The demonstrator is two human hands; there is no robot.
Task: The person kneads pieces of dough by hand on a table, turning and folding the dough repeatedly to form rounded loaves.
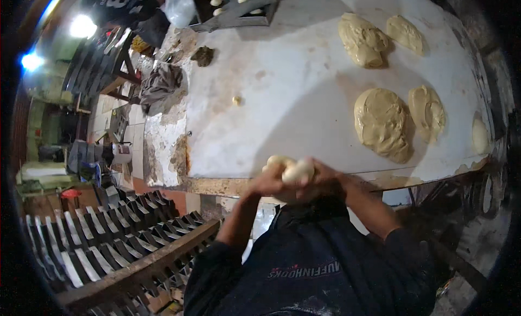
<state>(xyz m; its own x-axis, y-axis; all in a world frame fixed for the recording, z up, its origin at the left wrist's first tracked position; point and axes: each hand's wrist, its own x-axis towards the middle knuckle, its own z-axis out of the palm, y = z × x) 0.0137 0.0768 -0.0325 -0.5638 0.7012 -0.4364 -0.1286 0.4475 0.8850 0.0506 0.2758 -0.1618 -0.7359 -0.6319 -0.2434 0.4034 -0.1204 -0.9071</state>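
At the near edge of the pale worktop (282, 88), my left hand (267, 181) and my right hand (323, 180) are closed round soft, pale dough (296, 170), held close to my body. A small piece of dough (236, 101) lies alone on the worktop, farther off to the left. On the right sit two large mounds of glossy dough, a near one (380, 123) and a far one (361, 39), each with a flatter slab (427, 112) beside it. Another pale piece (478, 134) lies at the right edge.
Dark trays (228, 23) with dough balls stand at the far edge. A crumpled cloth (160, 85) and dark lump (202, 56) lie at the left edge. Another person (130, 12) is at the upper left, near stacked trays (89, 66). Metal racks (92, 245) fill the lower left.
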